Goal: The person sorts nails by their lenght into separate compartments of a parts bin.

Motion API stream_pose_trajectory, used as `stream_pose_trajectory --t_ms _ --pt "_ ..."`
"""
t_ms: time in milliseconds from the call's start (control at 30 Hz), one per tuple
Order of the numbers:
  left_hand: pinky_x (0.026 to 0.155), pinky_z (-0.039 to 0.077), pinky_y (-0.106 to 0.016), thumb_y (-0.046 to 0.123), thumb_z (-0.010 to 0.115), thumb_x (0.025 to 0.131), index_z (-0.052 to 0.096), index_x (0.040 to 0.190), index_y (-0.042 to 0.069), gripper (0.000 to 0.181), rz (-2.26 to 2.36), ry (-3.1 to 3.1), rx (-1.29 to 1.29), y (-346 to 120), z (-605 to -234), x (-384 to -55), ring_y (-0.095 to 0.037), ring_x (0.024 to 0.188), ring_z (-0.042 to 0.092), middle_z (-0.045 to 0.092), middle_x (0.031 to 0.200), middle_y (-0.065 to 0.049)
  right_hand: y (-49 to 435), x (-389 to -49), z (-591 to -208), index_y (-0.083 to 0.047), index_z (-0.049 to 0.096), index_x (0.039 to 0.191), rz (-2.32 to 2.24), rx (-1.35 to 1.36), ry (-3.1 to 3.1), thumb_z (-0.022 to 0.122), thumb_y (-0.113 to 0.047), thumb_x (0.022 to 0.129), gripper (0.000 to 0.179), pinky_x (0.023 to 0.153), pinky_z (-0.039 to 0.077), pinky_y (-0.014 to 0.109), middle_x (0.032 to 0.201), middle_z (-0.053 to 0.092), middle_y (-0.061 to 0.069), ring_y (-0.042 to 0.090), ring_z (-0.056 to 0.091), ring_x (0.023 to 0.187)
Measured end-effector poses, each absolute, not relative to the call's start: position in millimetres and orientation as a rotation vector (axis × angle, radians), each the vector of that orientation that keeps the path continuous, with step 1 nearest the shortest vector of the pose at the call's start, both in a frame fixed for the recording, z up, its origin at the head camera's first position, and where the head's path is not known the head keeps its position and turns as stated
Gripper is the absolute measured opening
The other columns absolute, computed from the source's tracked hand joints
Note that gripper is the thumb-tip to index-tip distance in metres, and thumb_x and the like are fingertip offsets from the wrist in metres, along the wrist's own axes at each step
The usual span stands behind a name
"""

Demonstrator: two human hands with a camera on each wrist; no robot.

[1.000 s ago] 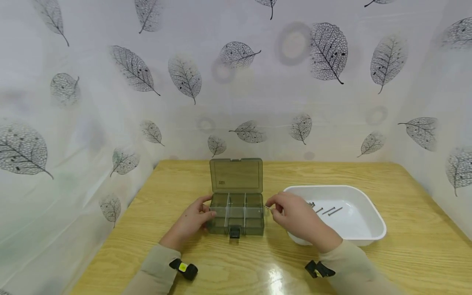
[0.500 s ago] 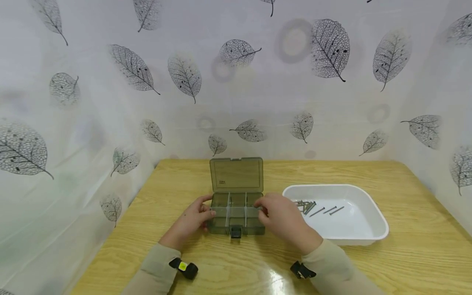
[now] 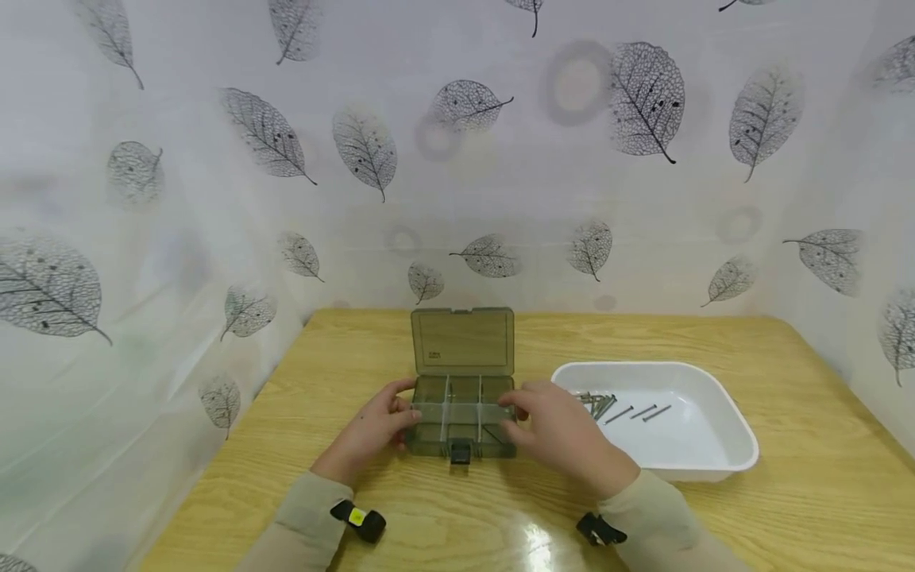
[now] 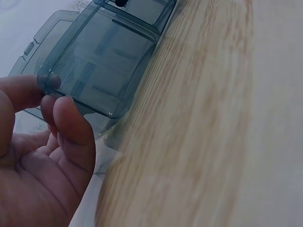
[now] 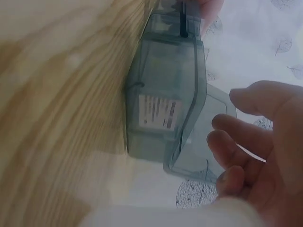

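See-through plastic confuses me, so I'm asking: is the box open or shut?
Open: the box has its lid raised at the back, its compartments uncovered.

Wood-grain table (image 3: 443,516); pale sheet (image 3: 515,195) behind, dark leaves (image 3: 646,99) printed on.

The compartment box (image 3: 465,429) is a see-through smoky grey-green, with paler dividers and a black latch (image 3: 461,454); its label (image 5: 157,112) is white with dark print. The tray (image 3: 704,449) is plain white, the nails (image 3: 619,415) dull grey. The desk (image 3: 415,516) is honey-yellow with streaky wood grain. The sheet (image 3: 465,187) is whitish, printed with black-veined leaves and blurry grey rings. The sleeves (image 3: 300,516) are pale beige, the wrist straps (image 3: 371,526) black, one with a yellow patch (image 3: 357,517).
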State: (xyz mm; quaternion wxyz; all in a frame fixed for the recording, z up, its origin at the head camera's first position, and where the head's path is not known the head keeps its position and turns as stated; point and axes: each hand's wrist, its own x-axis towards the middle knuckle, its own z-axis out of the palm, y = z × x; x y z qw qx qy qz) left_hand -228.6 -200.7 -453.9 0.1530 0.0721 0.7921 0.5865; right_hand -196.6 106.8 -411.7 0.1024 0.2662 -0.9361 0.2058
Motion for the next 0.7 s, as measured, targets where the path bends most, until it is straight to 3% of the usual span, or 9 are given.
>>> stream_pose_trajectory --t_ms 433,700 --pt "0.063 0.054 -0.039 0.02 0.065 0.101 0.029 0.158 0.013 0.067 1.706 2.244 0.213 -204.3 -455.3 -227.7 -0.021 0.067 0.047 0.053 0.1 -0.013 164.9 -204.4 -404.7 -0.016 0.071 0.122 0.666 0.841 -2.797 0.075 -0.024 0.093 0.031 0.072 0.05 0.031 0.091 0.056 -0.012 0.011 0.056 0.083" --pt "0.063 0.055 -0.038 0.017 0.064 0.102 0.029 0.158 0.011 0.066 1.689 2.258 0.222 -203.1 -456.5 -230.5 -0.019 0.068 0.049 0.053 0.098 -0.012 219.9 -212.1 -399.5 -0.014 0.071 0.122 0.696 0.824 -2.889 0.075 -0.022 0.093 0.03 0.065 0.046 0.028 0.09 0.057 -0.014 0.007 0.053 0.077"
